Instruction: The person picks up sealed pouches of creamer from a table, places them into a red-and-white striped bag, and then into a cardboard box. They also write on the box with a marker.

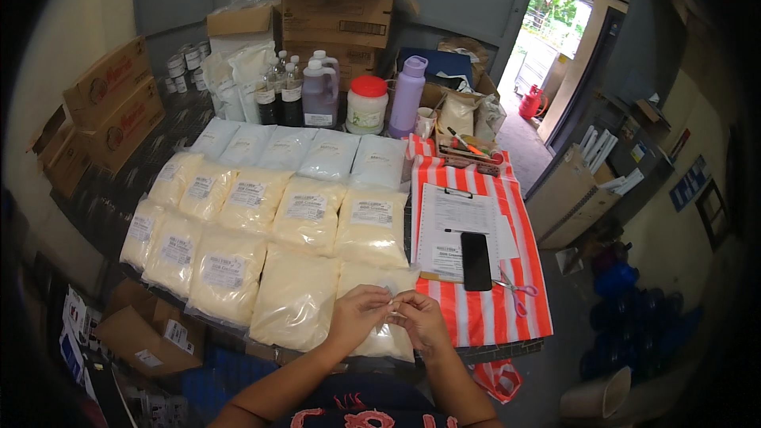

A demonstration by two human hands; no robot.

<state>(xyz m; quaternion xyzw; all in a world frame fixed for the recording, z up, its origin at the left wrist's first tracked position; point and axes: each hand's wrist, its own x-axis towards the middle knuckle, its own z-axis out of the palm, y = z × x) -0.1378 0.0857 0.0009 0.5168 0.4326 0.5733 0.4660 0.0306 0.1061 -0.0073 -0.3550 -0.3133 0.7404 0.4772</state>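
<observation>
My left hand (361,309) and my right hand (414,318) meet over a clear bag of pale yellow powder (377,342) at the front right of the rows. Their fingers are pinched together around something small and pale that I cannot make out. The bag just to the left (287,299) shows no label on its top, while several other yellow bags (224,269) carry white labels. A row of white bags (322,155) lies behind them. To the right, a clipboard with papers (448,214), a black phone (476,261) and scissors (525,299) lie on red-and-white striped plastic (515,325).
Bottles (319,99), a red-lidded jar (366,111), a purple flask (407,95) and cartons (337,16) stand at the back. Boxes and cans (182,71) are at the left. A doorway with a red cylinder (532,103) is at the back right. An open carton (147,325) sits low at the left.
</observation>
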